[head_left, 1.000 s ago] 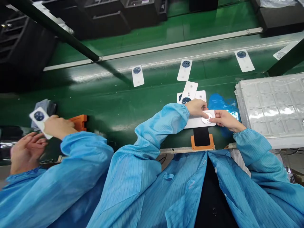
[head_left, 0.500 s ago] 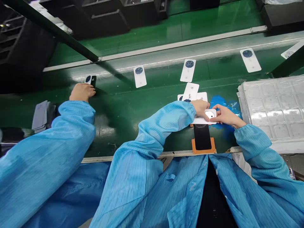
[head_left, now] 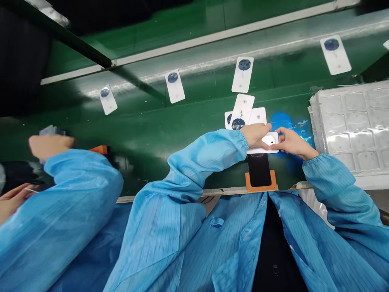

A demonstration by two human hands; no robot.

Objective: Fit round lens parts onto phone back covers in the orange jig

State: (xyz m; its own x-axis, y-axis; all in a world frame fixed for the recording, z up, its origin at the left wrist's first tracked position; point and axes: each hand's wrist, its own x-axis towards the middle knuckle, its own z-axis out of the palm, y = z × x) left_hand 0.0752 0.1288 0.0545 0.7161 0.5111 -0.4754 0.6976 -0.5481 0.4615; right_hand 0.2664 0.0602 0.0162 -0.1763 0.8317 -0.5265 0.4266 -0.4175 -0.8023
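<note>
My left hand (head_left: 255, 135) and my right hand (head_left: 293, 142) pinch the two sides of a white phone back cover (head_left: 269, 140). A white round piece with a small black dot shows on the cover between my fingers. The cover is held sideways over the top of a black phone-shaped slab (head_left: 259, 172), and I cannot tell whether they touch. An orange fixture (head_left: 273, 178) lies under the slab at the bench's near edge. Just beyond my left hand, several white back covers (head_left: 244, 103) overlap, some with dark round camera areas; my hand and sleeve partly hide them.
More white back covers (head_left: 242, 77) lie spaced along the green bench (head_left: 200, 117). Right of my hands are blue film (head_left: 281, 121) and stacked clear trays (head_left: 343, 121). At left, a co-worker's hand (head_left: 53, 146) and another hand (head_left: 13, 200) reach in near an orange piece (head_left: 99, 150).
The co-worker's hand has left a back cover at the far left and drawn back toward the near left. My hands keep nearly the same hold on their cover; the view has shifted slightly.
</note>
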